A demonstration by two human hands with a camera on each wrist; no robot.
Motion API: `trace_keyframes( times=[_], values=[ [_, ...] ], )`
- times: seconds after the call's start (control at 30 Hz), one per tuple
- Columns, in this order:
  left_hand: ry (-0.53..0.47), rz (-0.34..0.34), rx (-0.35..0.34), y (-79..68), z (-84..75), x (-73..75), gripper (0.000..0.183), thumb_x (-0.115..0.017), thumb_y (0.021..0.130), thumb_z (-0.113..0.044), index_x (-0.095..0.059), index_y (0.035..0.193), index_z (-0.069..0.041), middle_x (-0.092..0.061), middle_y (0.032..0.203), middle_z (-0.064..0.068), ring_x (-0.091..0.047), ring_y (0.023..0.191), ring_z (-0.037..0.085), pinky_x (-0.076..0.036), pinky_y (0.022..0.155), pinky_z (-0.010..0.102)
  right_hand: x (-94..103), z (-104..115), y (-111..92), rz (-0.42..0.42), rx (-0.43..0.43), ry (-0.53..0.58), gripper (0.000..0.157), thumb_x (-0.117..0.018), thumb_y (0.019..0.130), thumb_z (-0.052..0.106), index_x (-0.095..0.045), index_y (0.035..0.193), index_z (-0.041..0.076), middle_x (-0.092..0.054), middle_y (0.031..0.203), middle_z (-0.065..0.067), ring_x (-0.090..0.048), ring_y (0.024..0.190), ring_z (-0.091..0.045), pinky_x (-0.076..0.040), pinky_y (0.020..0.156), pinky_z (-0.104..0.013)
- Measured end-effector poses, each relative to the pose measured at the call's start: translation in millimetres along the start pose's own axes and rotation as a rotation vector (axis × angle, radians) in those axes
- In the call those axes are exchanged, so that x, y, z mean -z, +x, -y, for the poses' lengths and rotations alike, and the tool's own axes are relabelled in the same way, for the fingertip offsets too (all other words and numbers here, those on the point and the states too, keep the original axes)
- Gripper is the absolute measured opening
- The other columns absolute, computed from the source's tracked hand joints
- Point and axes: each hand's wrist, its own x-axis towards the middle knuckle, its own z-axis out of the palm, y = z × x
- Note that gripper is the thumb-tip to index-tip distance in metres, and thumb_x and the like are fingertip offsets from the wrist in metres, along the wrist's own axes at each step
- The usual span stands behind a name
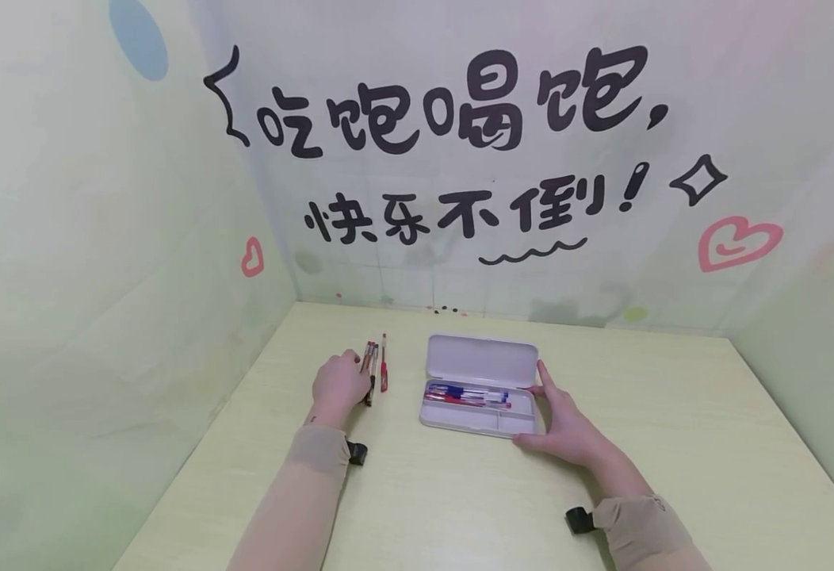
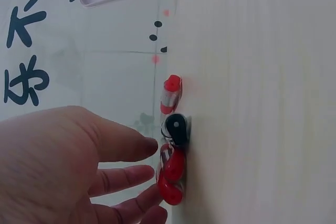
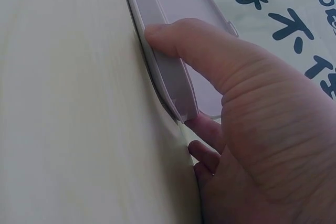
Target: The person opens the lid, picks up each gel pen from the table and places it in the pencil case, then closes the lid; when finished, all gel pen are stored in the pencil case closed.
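An open pale lilac pencil case (image 1: 460, 424) lies on the table, its lid tipped back. Blue and red pens (image 1: 467, 395) fill its rear compartment; the front ones hold nothing. My right hand (image 1: 567, 424) grips the case's right end, thumb on the front wall (image 3: 170, 72) and fingers behind. Left of the case, my left hand (image 1: 342, 386) reaches to a small group of pens. In the left wrist view its thumb and fingers are spread at the ends of two red-capped pens (image 2: 172, 174), near a black-capped pen (image 2: 177, 128). Another red pen (image 1: 384, 373) lies just right of them.
The pale wooden table (image 1: 431, 507) meets a printed cloth backdrop (image 1: 403, 277) close behind the pencil case. Cloth walls also stand at the left and right. Black wrist straps (image 1: 579, 521) show at both sleeves.
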Motion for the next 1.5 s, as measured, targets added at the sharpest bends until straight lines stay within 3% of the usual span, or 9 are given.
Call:
trace_keyframes(
  times=[0.2, 0.4, 0.5, 0.67, 0.87, 1.07, 1.27, 1.5],
  values=[
    [0.013, 0.051, 0.044, 0.9, 3.4, -0.3, 0.035, -0.06, 0.108, -0.029, -0.068, 0.131, -0.004, -0.076, 0.115, 0.017, -0.071, 0.09, 0.031, -0.062, 0.073, 0.048, -1.4, -2.8, -0.1, -0.001, -0.013, -0.004, 0.149, -0.099, 0.078, 0.042, 0.008, 0.176, 0.007, -0.054, 0.161, -0.024, -0.034, 0.157, -0.056, -0.018, 0.129, -0.081],
    [0.002, 0.103, 0.105, 1.3, 3.0, 1.3, 0.029, -0.059, 0.109, -0.03, -0.071, 0.106, -0.004, -0.073, 0.096, 0.014, -0.065, 0.077, 0.027, -0.054, 0.059, 0.041, -1.8, -2.5, -0.7, 0.013, -0.024, -0.003, 0.151, -0.099, 0.078, 0.043, 0.01, 0.176, 0.008, -0.053, 0.162, -0.025, -0.032, 0.158, -0.055, -0.018, 0.129, -0.081],
    [-0.001, 0.115, 0.122, 1.1, 2.0, 0.8, 0.03, -0.06, 0.109, -0.031, -0.07, 0.1, -0.004, -0.073, 0.094, 0.014, -0.065, 0.075, 0.027, -0.054, 0.058, 0.04, -1.6, -2.3, -0.8, 0.012, -0.025, -0.001, 0.151, -0.099, 0.077, 0.043, 0.01, 0.176, 0.009, -0.053, 0.162, -0.025, -0.033, 0.157, -0.054, -0.019, 0.129, -0.081],
    [-0.014, 0.13, 0.125, 0.9, 1.3, 0.5, 0.028, -0.063, 0.107, -0.029, -0.07, 0.097, -0.004, -0.073, 0.095, 0.014, -0.064, 0.075, 0.027, -0.054, 0.059, 0.038, -1.5, -2.6, -0.8, 0.012, -0.021, 0.0, 0.151, -0.099, 0.077, 0.043, 0.01, 0.176, 0.009, -0.053, 0.161, -0.025, -0.034, 0.157, -0.055, -0.019, 0.129, -0.08],
    [-0.041, 0.131, 0.093, 1.6, 1.3, 2.2, 0.025, -0.062, 0.104, -0.02, -0.067, 0.083, -0.007, -0.071, 0.086, 0.012, -0.063, 0.072, 0.026, -0.049, 0.058, 0.034, -1.9, -4.0, -1.1, 0.01, -0.024, -0.002, 0.151, -0.099, 0.077, 0.043, 0.01, 0.176, 0.008, -0.052, 0.162, -0.025, -0.033, 0.157, -0.056, -0.019, 0.129, -0.081],
    [-0.089, 0.139, 0.117, 2.6, 1.8, 4.6, 0.027, -0.06, 0.099, -0.015, -0.067, 0.074, -0.01, -0.071, 0.077, 0.009, -0.065, 0.065, 0.024, -0.048, 0.053, 0.03, -2.4, -4.6, -0.9, 0.011, -0.019, -0.009, 0.151, -0.099, 0.077, 0.044, 0.009, 0.176, 0.007, -0.053, 0.162, -0.025, -0.033, 0.158, -0.056, -0.019, 0.129, -0.081],
    [-0.125, 0.127, 0.106, 2.7, 0.9, 5.8, 0.029, -0.059, 0.103, -0.019, -0.07, 0.078, -0.009, -0.072, 0.072, 0.006, -0.065, 0.06, 0.02, -0.048, 0.051, 0.029, -1.3, -3.3, 0.0, 0.005, -0.008, -0.005, 0.15, -0.099, 0.077, 0.042, 0.008, 0.176, 0.006, -0.054, 0.159, -0.026, -0.034, 0.156, -0.055, -0.019, 0.13, -0.08],
    [-0.177, 0.023, 0.028, -2.6, -12.6, 3.6, 0.021, -0.062, 0.109, -0.023, -0.074, 0.107, -0.006, -0.076, 0.091, 0.008, -0.066, 0.07, 0.022, -0.051, 0.057, 0.032, -1.4, -3.1, 0.2, 0.006, 0.0, 0.002, 0.151, -0.1, 0.077, 0.042, 0.008, 0.176, 0.005, -0.053, 0.159, -0.027, -0.034, 0.156, -0.056, -0.018, 0.129, -0.08]
  ],
)
